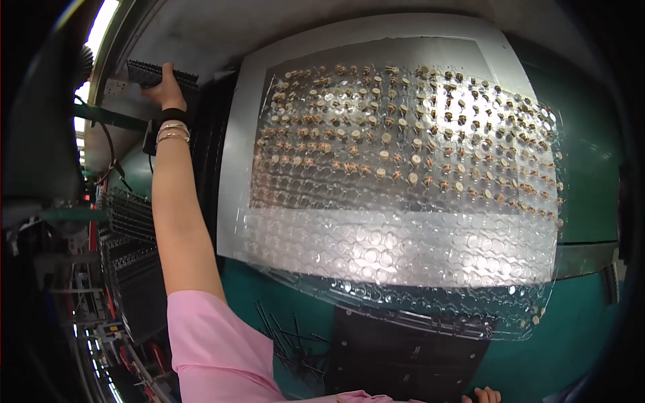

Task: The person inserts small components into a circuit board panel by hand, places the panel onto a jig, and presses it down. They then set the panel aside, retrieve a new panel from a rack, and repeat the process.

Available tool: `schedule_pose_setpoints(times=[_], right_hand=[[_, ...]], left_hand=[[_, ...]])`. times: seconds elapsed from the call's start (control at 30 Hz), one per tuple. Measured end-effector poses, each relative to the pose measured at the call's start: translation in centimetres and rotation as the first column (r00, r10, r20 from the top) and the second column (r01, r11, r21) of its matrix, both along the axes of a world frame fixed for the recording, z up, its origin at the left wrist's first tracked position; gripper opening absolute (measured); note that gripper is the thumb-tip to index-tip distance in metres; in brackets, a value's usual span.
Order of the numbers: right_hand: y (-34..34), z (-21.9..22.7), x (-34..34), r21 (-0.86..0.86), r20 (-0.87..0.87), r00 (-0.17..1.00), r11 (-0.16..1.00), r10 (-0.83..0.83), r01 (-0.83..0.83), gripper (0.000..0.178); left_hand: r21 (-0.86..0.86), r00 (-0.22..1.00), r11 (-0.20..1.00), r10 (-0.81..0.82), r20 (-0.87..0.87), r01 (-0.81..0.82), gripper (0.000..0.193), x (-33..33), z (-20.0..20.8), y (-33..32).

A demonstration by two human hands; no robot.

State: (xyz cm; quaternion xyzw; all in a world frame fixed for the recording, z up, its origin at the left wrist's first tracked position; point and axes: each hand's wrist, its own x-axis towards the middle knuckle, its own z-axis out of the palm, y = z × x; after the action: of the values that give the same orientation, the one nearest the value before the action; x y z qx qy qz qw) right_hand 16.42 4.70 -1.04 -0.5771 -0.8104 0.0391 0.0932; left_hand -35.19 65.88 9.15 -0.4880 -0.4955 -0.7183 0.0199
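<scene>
Shows the right hand (484,395) nearest, only partly in view at the lower edge; cannot tell whether free or gripping anything. Just beyond it and to its left, shows a black panel (406,363) flat on the green counter (537,363), and farther left of that hand, a loose bundle of black sticks (293,339), perhaps dropped there to be out of the way.

Beyond the right hand, shows a wide clear tray (376,252), its near edge reaching past a grey board (232,228) and over the panel. Holds small copper parts (415,160), many with pale caps, mostly in the rows farther from the right hand; probably pocketed to keep apart and easy to pick singly. Lies on the board, likely for flat support.

Left of the left forearm (176,208), nearer than the left hand, shows other racks (131,211), dark and toothed, seemingly grouped to sit within a short reach.

Farthest, stretches the left hand (168,93) out well apart from the right, clamped on a black rack (151,72) beyond the tray's left side; seems gripped at its near side, perhaps to spare the studded top. Cannot tell whether lifted or resting below. Shows a green bar (121,119) just nearer than that hand, and a grey wall (208,30) behind.
</scene>
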Motion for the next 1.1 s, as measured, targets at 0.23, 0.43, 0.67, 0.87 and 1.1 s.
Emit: schedule_pose_setpoints(times=[0.23,0.43,0.67,0.87,1.1], right_hand=[[-1.8,0.0,-1.6,0.035,-0.042,0.992,0.992,-0.119,0.121,0.034],[-1.2,1.0,-2.1,-0.068,-0.304,0.946,0.993,-0.11,0.093,0.034],[-5.0,0.9,0.1,0.113,-0.62,0.784,0.984,-0.039,0.138,0.027],[-8.3,0.7,2.1,0.012,-0.815,0.579,0.997,-0.038,0.082,0.025],[-8.9,1.1,2.9,-0.062,-0.843,0.531,0.997,-0.082,0.056,0.027]], left_hand=[[-0.367,0.828,0.754,-0.412,0.381,0.544,0.034,2.9,5.0,-16.7],[-0.742,0.839,0.531,-0.539,0.077,0.409,0.063,10.9,3.9,-37.8],[-0.821,0.636,0.558,-0.59,-0.498,-0.125,0.082,12.1,-2.3,-51.6],[-0.817,0.688,0.457,-0.466,-0.556,-0.35,0.092,12.1,-6.3,-54.4],[-0.818,0.715,0.475,-0.444,-0.54,-0.324,0.104,10.1,-8.0,-54.7]])
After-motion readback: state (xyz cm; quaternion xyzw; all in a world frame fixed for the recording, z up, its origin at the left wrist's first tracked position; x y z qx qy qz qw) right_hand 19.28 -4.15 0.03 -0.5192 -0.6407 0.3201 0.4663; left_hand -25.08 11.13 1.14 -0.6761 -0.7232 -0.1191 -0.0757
